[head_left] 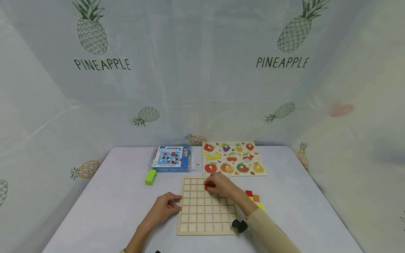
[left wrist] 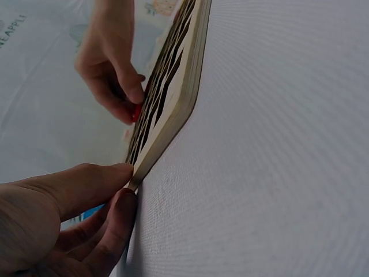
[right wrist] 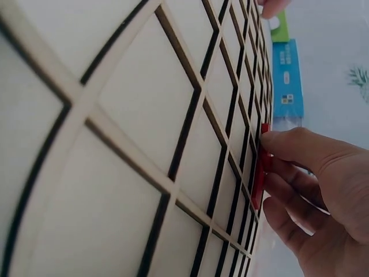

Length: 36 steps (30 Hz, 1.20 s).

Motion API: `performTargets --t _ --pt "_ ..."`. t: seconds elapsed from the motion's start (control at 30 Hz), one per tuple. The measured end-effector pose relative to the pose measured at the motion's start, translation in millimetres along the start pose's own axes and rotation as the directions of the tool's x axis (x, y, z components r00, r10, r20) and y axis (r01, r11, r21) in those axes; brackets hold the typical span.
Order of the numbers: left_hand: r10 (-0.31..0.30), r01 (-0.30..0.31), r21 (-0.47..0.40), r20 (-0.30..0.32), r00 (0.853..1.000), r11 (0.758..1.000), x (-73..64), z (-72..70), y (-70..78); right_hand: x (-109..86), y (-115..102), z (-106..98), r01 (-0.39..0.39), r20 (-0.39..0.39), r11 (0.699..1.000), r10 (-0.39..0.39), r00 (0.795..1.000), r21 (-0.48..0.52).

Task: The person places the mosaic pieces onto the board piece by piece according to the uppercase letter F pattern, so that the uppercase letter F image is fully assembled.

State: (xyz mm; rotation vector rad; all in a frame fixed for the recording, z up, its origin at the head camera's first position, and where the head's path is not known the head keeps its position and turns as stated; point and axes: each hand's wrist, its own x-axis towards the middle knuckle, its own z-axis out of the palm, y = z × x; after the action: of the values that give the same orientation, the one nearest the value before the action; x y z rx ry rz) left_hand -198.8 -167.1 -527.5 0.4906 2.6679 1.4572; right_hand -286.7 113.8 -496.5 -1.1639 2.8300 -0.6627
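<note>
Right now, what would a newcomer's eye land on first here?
Probably the pale wooden grid board in the middle of the white table, where the right hand holds a red piece near the far edge and the left hand pinches the left edge. The fruit board beyond it and the large pineapple drawings on the backdrop might come next.

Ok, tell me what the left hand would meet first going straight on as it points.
The left edge of the wooden grid board. The left hand points at it, and its fingertips appear to touch there already, so going on would probably press against the board.
</note>
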Motion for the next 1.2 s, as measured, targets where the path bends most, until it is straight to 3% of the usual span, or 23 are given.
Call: performTargets --t 0.37,0.77,0.97,1.2 --pt "-0.011 0.011 0.005 -0.002 1.000 1.000 -2.1 2.1 -1.3 -1.4 -1.2 1.0 -0.003 0.007 1.000 0.003 1.000 -0.002" --pt "-0.018 0.018 -0.001 0.020 1.000 1.000 -5.2 2.8 -3.6 -3.8 -2.0 2.2 -0.081 0.050 0.995 0.078 0.996 0.050" --pt "-0.035 0.034 0.021 0.026 0.999 0.999 -3.5 2.2 -3.9 -14.0 0.2 -9.6 -0.080 0.010 0.994 0.080 0.997 0.074" --pt "-0.030 0.029 0.044 0.020 0.999 0.999 -0.1 -1.4 -3.2 -39.9 18.1 -33.5 -0.154 0.000 0.984 0.155 0.988 0.091"
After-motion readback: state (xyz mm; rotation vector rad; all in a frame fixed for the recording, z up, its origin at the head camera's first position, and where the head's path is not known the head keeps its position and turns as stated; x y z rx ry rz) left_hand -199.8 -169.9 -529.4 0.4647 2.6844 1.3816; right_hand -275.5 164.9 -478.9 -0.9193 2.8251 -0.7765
